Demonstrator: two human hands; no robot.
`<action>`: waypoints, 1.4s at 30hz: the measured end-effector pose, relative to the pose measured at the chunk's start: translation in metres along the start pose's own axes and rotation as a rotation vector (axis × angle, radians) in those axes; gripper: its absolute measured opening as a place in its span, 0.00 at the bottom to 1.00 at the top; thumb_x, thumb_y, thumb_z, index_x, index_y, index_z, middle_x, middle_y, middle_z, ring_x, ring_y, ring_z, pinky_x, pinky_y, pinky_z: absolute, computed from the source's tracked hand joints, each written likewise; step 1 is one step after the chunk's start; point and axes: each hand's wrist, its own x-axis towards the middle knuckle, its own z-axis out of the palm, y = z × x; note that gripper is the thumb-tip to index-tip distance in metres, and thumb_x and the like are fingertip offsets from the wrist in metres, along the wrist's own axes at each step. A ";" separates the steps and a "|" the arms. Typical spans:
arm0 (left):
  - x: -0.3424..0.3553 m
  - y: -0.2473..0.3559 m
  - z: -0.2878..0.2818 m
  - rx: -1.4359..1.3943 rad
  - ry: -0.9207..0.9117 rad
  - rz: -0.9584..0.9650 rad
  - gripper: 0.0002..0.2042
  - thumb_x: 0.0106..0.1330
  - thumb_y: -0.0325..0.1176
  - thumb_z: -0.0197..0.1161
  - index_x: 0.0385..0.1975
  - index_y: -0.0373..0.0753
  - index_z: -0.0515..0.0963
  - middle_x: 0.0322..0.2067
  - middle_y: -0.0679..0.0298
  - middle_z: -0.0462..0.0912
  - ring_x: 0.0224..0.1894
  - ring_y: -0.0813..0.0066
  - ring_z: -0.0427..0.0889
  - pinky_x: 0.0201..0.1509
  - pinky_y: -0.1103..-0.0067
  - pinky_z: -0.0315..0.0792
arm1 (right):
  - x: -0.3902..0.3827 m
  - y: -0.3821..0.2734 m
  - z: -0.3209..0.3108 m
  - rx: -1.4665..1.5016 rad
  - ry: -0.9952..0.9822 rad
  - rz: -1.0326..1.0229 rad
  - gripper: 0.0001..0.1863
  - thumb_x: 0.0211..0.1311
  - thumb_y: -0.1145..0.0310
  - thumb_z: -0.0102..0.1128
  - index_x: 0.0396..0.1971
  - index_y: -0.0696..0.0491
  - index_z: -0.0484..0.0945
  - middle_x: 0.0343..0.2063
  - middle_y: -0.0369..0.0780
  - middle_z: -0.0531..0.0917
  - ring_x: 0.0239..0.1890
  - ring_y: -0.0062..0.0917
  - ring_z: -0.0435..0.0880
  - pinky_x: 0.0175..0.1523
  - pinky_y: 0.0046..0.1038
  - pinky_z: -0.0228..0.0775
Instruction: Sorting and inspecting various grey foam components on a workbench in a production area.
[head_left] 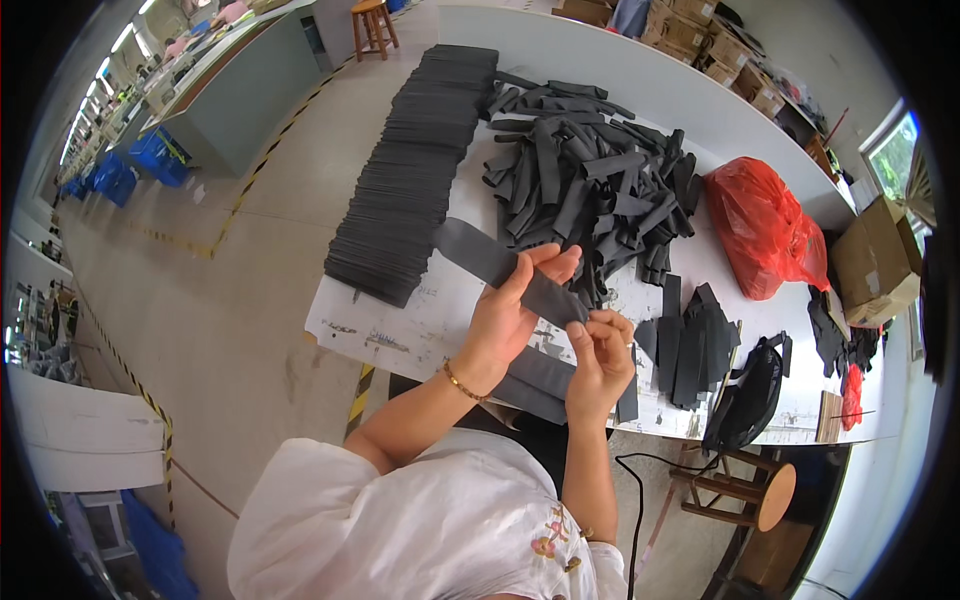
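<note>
A flat dark grey fabric strip (470, 248) stretches slantwise between my two hands above the white table (345, 325). My left hand (508, 315) holds it along its middle, with thumb and fingers closed about it. At its near right end, my right hand (600, 365) pinches it between thumb and fingertips. The strip's far left end reaches the long, neat stack of similar strips (410, 165). Past my hands lies a loose heap of dark strips (570, 190), many folded or curled. More flat strips (540, 380) lie below my hands at the table's front edge, partly hidden by my wrists.
Right of my hands is a smaller pile of dark pieces (690, 350), then a black bag (750, 395). A red plastic bag (755, 225) and a cardboard box (875, 255) stand farther right. A low partition (620, 60) borders the far side. A wooden stool (775, 497) is near the table.
</note>
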 end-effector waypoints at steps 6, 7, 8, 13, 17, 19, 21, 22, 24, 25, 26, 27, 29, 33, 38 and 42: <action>-0.006 -0.009 -0.006 0.029 -0.225 -0.088 0.18 0.72 0.45 0.53 0.53 0.41 0.76 0.51 0.54 0.81 0.64 0.52 0.69 0.68 0.59 0.63 | 0.005 -0.022 -0.003 0.306 -0.025 0.339 0.06 0.63 0.73 0.62 0.34 0.60 0.79 0.34 0.33 0.78 0.35 0.12 0.71 0.40 0.14 0.60; -0.007 -0.012 -0.006 0.046 -0.249 -0.123 0.19 0.72 0.46 0.53 0.54 0.41 0.75 0.52 0.55 0.80 0.64 0.51 0.69 0.68 0.59 0.63 | 0.003 -0.018 -0.003 0.293 -0.042 0.286 0.04 0.63 0.74 0.62 0.33 0.59 0.79 0.29 0.30 0.77 0.31 0.11 0.70 0.37 0.15 0.59; -0.011 -0.017 -0.010 0.032 -0.236 -0.077 0.19 0.71 0.46 0.54 0.56 0.43 0.75 0.52 0.53 0.80 0.62 0.52 0.71 0.66 0.58 0.65 | -0.002 -0.015 -0.006 0.090 -0.014 0.128 0.04 0.62 0.74 0.62 0.31 0.59 0.79 0.28 0.30 0.77 0.30 0.12 0.70 0.36 0.15 0.59; -0.007 0.012 -0.038 0.146 0.234 -0.036 0.15 0.71 0.37 0.58 0.45 0.30 0.75 0.40 0.51 0.82 0.44 0.59 0.83 0.53 0.68 0.76 | 0.002 -0.010 -0.019 -0.251 -0.001 -0.180 0.03 0.58 0.77 0.65 0.27 0.58 0.79 0.24 0.36 0.79 0.28 0.19 0.75 0.37 0.19 0.63; -0.018 0.016 -0.034 0.117 0.333 -0.104 0.13 0.70 0.36 0.59 0.41 0.30 0.76 0.35 0.52 0.83 0.41 0.59 0.84 0.49 0.69 0.77 | -0.011 0.003 -0.026 -0.197 0.022 0.060 0.05 0.58 0.75 0.66 0.26 0.59 0.80 0.24 0.34 0.78 0.27 0.16 0.71 0.35 0.18 0.62; -0.027 0.023 -0.031 0.203 0.287 -0.124 0.13 0.68 0.36 0.62 0.41 0.29 0.77 0.34 0.57 0.83 0.40 0.66 0.83 0.45 0.76 0.75 | -0.016 -0.003 -0.029 -0.031 0.016 0.222 0.05 0.60 0.74 0.66 0.27 0.58 0.80 0.25 0.31 0.78 0.27 0.12 0.68 0.34 0.16 0.60; -0.046 0.026 -0.040 0.540 0.366 -0.100 0.09 0.65 0.33 0.65 0.37 0.32 0.80 0.33 0.65 0.82 0.33 0.76 0.79 0.38 0.83 0.71 | -0.031 0.006 -0.044 -0.014 -0.020 0.288 0.05 0.60 0.72 0.67 0.29 0.58 0.81 0.26 0.31 0.78 0.28 0.11 0.69 0.34 0.15 0.61; -0.056 0.028 -0.047 0.541 0.379 -0.106 0.09 0.65 0.33 0.65 0.37 0.32 0.80 0.33 0.65 0.82 0.33 0.76 0.79 0.38 0.83 0.71 | -0.040 0.007 -0.046 -0.066 0.016 0.350 0.06 0.59 0.72 0.68 0.31 0.58 0.81 0.26 0.31 0.78 0.28 0.12 0.70 0.34 0.16 0.62; -0.083 0.025 -0.063 1.021 0.282 -0.065 0.06 0.59 0.30 0.70 0.32 0.36 0.83 0.30 0.70 0.80 0.27 0.81 0.72 0.33 0.85 0.66 | -0.064 0.021 -0.058 -0.140 0.050 0.402 0.11 0.56 0.72 0.70 0.35 0.59 0.78 0.25 0.32 0.77 0.27 0.13 0.71 0.34 0.18 0.65; -0.093 0.022 -0.071 1.019 0.291 -0.073 0.06 0.59 0.30 0.70 0.32 0.36 0.83 0.30 0.70 0.80 0.27 0.81 0.72 0.33 0.85 0.66 | -0.076 0.024 -0.060 -0.144 0.046 0.411 0.11 0.56 0.72 0.70 0.35 0.59 0.78 0.25 0.32 0.77 0.27 0.13 0.71 0.34 0.18 0.65; -0.102 0.017 -0.079 1.184 0.246 0.046 0.06 0.57 0.29 0.71 0.32 0.37 0.83 0.29 0.70 0.77 0.27 0.81 0.71 0.33 0.84 0.66 | -0.085 0.025 -0.060 -0.279 0.018 0.409 0.11 0.56 0.72 0.71 0.34 0.59 0.78 0.24 0.32 0.76 0.26 0.14 0.71 0.33 0.18 0.64; -0.111 0.012 -0.088 1.347 0.198 0.169 0.07 0.54 0.28 0.72 0.31 0.37 0.83 0.28 0.70 0.75 0.26 0.81 0.70 0.33 0.84 0.66 | -0.093 0.029 -0.061 -0.413 -0.013 0.404 0.11 0.55 0.72 0.71 0.34 0.58 0.77 0.23 0.32 0.76 0.25 0.14 0.70 0.32 0.18 0.64; -0.121 0.003 -0.102 1.326 0.221 0.121 0.08 0.52 0.30 0.74 0.30 0.38 0.83 0.29 0.67 0.72 0.29 0.78 0.72 0.34 0.82 0.66 | -0.099 0.035 -0.060 -0.423 0.003 0.440 0.11 0.55 0.71 0.71 0.31 0.57 0.75 0.21 0.32 0.75 0.24 0.15 0.70 0.31 0.19 0.64; -0.119 -0.010 -0.113 1.528 0.201 0.305 0.10 0.49 0.30 0.75 0.25 0.38 0.79 0.34 0.63 0.72 0.38 0.67 0.71 0.41 0.75 0.67 | -0.094 0.044 -0.054 -0.557 0.039 0.441 0.13 0.53 0.71 0.72 0.28 0.56 0.74 0.20 0.33 0.74 0.23 0.17 0.69 0.30 0.21 0.64; -0.113 -0.014 -0.120 1.633 0.195 0.367 0.12 0.47 0.31 0.77 0.24 0.38 0.77 0.35 0.62 0.72 0.40 0.65 0.71 0.45 0.73 0.66 | -0.102 0.075 -0.057 -0.721 -0.003 0.340 0.15 0.51 0.68 0.73 0.29 0.56 0.74 0.19 0.36 0.72 0.21 0.22 0.68 0.29 0.25 0.64; -0.108 -0.007 -0.114 1.604 0.191 0.353 0.12 0.49 0.30 0.75 0.25 0.39 0.76 0.34 0.61 0.72 0.40 0.62 0.71 0.44 0.71 0.66 | -0.100 0.063 -0.062 -0.759 0.032 0.254 0.14 0.52 0.68 0.73 0.28 0.57 0.74 0.20 0.37 0.71 0.22 0.23 0.68 0.28 0.26 0.64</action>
